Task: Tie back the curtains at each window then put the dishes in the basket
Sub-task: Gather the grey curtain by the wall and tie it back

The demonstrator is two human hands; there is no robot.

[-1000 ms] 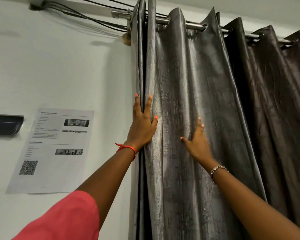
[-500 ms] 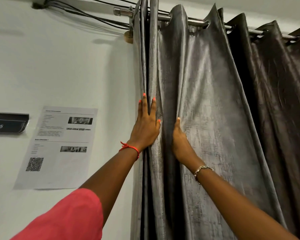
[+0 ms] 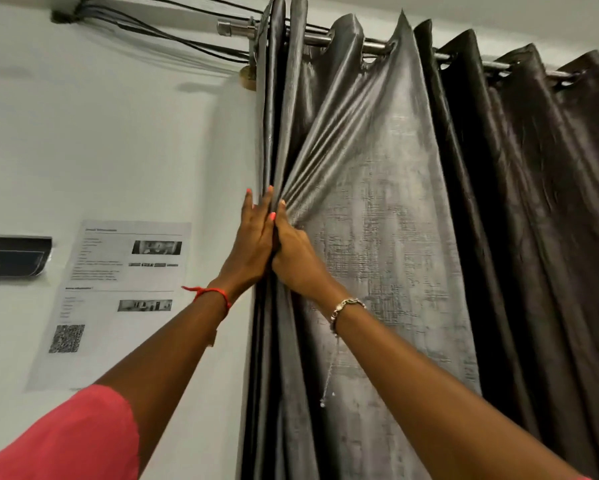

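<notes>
A shiny grey curtain (image 3: 377,209) hangs from a metal rod (image 3: 374,46), its left folds bunched tight beside the wall. My left hand (image 3: 253,244) lies flat with straight fingers against the outer side of those bunched folds. My right hand (image 3: 296,251) presses in from the right, its fingers wrapped into the fabric, and a pleat fans up from that grip toward the rod. The two hands meet with the gathered folds between them. A darker curtain (image 3: 540,202) hangs further right on the same rod. No dishes or basket are in view.
The white wall (image 3: 118,133) fills the left side. A printed sheet with a QR code (image 3: 118,299) is stuck to it, next to a dark sign (image 3: 12,256) reading 05. Black cables (image 3: 159,29) run along the top toward the rod's end.
My right hand has swept left across the curtain, dragging fabric with it, and now meets my left hand at the bunched folds. My left hand stayed at the curtain's edge.
</notes>
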